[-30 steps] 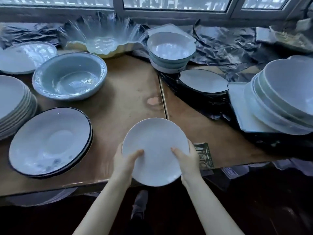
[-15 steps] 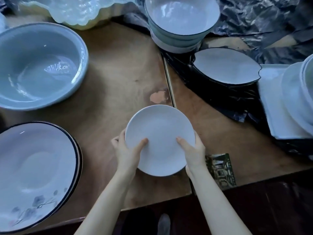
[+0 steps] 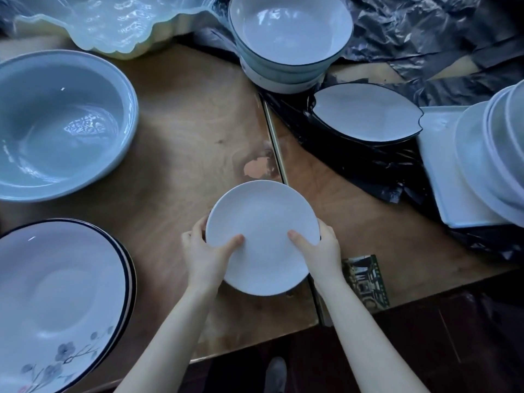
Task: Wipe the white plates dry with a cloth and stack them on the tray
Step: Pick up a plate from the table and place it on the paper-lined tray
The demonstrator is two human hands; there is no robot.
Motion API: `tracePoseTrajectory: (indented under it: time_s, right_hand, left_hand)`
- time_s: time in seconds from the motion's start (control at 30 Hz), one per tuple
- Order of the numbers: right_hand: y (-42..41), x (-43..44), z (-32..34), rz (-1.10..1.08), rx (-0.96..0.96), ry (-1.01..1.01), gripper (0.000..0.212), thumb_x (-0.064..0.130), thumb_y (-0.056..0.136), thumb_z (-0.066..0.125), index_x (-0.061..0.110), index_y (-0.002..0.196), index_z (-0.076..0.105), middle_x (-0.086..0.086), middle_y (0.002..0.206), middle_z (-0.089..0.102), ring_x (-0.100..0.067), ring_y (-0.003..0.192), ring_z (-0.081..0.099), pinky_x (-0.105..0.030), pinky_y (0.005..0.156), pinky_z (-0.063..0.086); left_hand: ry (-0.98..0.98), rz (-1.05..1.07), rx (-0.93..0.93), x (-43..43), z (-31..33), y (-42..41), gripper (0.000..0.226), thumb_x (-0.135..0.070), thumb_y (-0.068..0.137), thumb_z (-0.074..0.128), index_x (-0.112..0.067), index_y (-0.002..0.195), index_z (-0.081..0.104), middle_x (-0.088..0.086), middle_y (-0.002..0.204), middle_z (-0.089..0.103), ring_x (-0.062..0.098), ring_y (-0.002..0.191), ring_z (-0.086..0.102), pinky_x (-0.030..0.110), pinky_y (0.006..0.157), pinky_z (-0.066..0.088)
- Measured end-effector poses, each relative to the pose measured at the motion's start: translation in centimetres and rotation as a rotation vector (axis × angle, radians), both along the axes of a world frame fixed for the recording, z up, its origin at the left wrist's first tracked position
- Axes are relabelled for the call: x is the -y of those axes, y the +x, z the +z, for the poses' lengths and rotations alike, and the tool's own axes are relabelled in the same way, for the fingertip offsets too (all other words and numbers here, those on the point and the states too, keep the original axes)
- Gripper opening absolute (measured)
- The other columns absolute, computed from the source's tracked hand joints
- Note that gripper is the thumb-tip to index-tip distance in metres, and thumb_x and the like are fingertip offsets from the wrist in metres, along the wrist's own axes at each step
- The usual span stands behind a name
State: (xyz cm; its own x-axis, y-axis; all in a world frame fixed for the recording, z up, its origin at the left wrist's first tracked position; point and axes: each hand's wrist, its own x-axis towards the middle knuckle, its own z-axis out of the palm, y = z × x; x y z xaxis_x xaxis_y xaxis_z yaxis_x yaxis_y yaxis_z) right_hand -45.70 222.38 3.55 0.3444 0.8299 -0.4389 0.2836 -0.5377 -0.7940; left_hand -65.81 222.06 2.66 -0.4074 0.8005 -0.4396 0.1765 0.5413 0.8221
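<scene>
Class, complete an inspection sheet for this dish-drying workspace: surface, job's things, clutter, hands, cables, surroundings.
Surface: wooden table, central seam, chipped patch.
Job's things: white plate in hand; plate stack on white tray at right; no cloth seen.
Clutter: basin, floral plates, stacked bowls, leaf-shaped dish, black plastic sheet.
Hands: left hand and right hand grip the white plate's rim, thumbs on top.
Cables: nothing seen.
Surroundings: dark floor, one shoe below.

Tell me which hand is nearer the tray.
Right. The right hand grips the plate at its right edge, the side toward the tray; the left hand grips the plate's left edge, farther off.
</scene>
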Motion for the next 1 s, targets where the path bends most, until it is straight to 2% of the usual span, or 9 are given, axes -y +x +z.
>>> tracePoseTrajectory:
  time_s: [0.27, 0.3, 0.37, 0.5, 0.6, 0.7, 0.77, 0.83, 1.0]
  right_hand:
    - [-1.3, 0.1, -0.5, -0.015, 0.02, 0.001, 0.05, 0.026, 0.088, 0.071, 0.015, 0.132, 0.05, 0.0, 0.125, 0.04, -0.015, 0.104, 0.05, -0.033, 0.082, 0.046]
    - [-1.2, 0.2, -0.6, -0.004, 0.028, -0.001, 0.051, 0.026, 0.088, 0.071, 0.015, 0.132, 0.05, 0.0, 0.126, 0.04, -0.015, 0.105, 0.05, -0.033, 0.082, 0.046]
    - [-1.0, 0.1, -0.6, 0.016, 0.046, -0.009, 0.051, 0.029, 0.087, 0.071, 0.016, 0.133, 0.051, -0.001, 0.127, 0.041, -0.017, 0.109, 0.05, -0.037, 0.086, 0.048]
    - [0.0, 0.1, 0.3, 0.091, 0.114, -0.031, 0.053, 0.038, 0.088, 0.069, 0.017, 0.135, 0.055, -0.004, 0.131, 0.043, -0.027, 0.123, 0.045, -0.05, 0.102, 0.045]
    - [2.0, 1.2, 1.8, 0.13, 0.173, -0.033, 0.064, 0.044, 0.091, 0.064, 0.018, 0.146, 0.044, -0.003, 0.142, 0.04, -0.024, 0.132, 0.038, -0.048, 0.109, 0.039]
    - [5.1, 3.9, 3.8, 0.173, 0.284, 0.045, 0.056, 0.044, 0.095, 0.059, 0.021, 0.144, 0.047, 0.002, 0.137, 0.044, -0.018, 0.13, 0.038, -0.038, 0.109, 0.038]
    - [7.8, 6.5, 5.4, 0.218, 0.373, 0.087, 0.05, 0.042, 0.097, 0.056, 0.019, 0.141, 0.05, 0.002, 0.135, 0.046, -0.017, 0.128, 0.039, -0.033, 0.107, 0.037]
    - [10.9, 9.7, 7.3, 0.259, 0.477, 0.114, 0.047, 0.041, 0.099, 0.053, 0.017, 0.14, 0.052, 0.002, 0.134, 0.048, -0.017, 0.128, 0.039, -0.03, 0.105, 0.037]
    - [20.1, 21.5, 12.4, 0.271, 0.821, 0.121, 0.048, 0.043, 0.1, 0.051, 0.018, 0.141, 0.051, 0.004, 0.137, 0.054, -0.018, 0.126, 0.047, -0.032, 0.101, 0.04]
  left_hand:
    - [-0.011, -0.028, -0.038, 0.6, -0.3, 0.4, 0.056, -0.034, 0.074, 0.08, -0.025, 0.124, 0.056, -0.007, 0.113, 0.036, -0.028, 0.092, 0.038, 0.029, 0.088, 0.04]
    - [-0.011, -0.041, -0.049, 0.5, -0.3, 0.4, 0.056, -0.034, 0.074, 0.08, -0.025, 0.124, 0.056, -0.006, 0.114, 0.036, -0.027, 0.092, 0.037, 0.028, 0.088, 0.039]
    - [-0.013, -0.068, -0.087, 0.4, -0.3, 0.4, 0.057, -0.035, 0.074, 0.079, -0.022, 0.125, 0.056, -0.004, 0.117, 0.037, -0.012, 0.095, 0.034, 0.028, 0.088, 0.036]
    - [-0.045, -0.108, -0.147, 0.5, 0.4, 0.2, 0.068, -0.039, 0.077, 0.077, -0.021, 0.136, 0.049, -0.004, 0.119, 0.03, 0.014, 0.123, 0.028, 0.033, 0.099, 0.036]
    - [-0.038, -0.148, -0.243, 0.6, 1.5, 0.0, 0.081, -0.038, 0.079, 0.078, -0.016, 0.146, 0.038, 0.005, 0.131, 0.029, 0.026, 0.134, 0.023, 0.039, 0.111, 0.028]
    - [0.079, -0.224, -0.424, 1.0, 3.5, 0.5, 0.072, -0.032, 0.082, 0.076, -0.014, 0.143, 0.043, 0.015, 0.134, 0.034, 0.033, 0.129, 0.028, 0.043, 0.11, 0.026]
    - [0.2, -0.334, -0.514, 1.5, 5.0, 2.0, 0.059, -0.028, 0.083, 0.074, -0.014, 0.136, 0.051, 0.016, 0.131, 0.041, 0.035, 0.125, 0.034, 0.043, 0.107, 0.029]
    - [0.31, -0.498, -0.541, 2.3, 6.7, 4.9, 0.047, -0.024, 0.087, 0.071, -0.013, 0.131, 0.057, 0.013, 0.131, 0.05, 0.03, 0.123, 0.041, 0.039, 0.101, 0.034]
    - [0.621, -1.024, -0.603, 7.9, 11.6, 18.0, 0.029, -0.022, 0.09, 0.069, -0.015, 0.117, 0.067, 0.007, 0.113, 0.064, 0.031, 0.107, 0.058, 0.041, 0.088, 0.046]
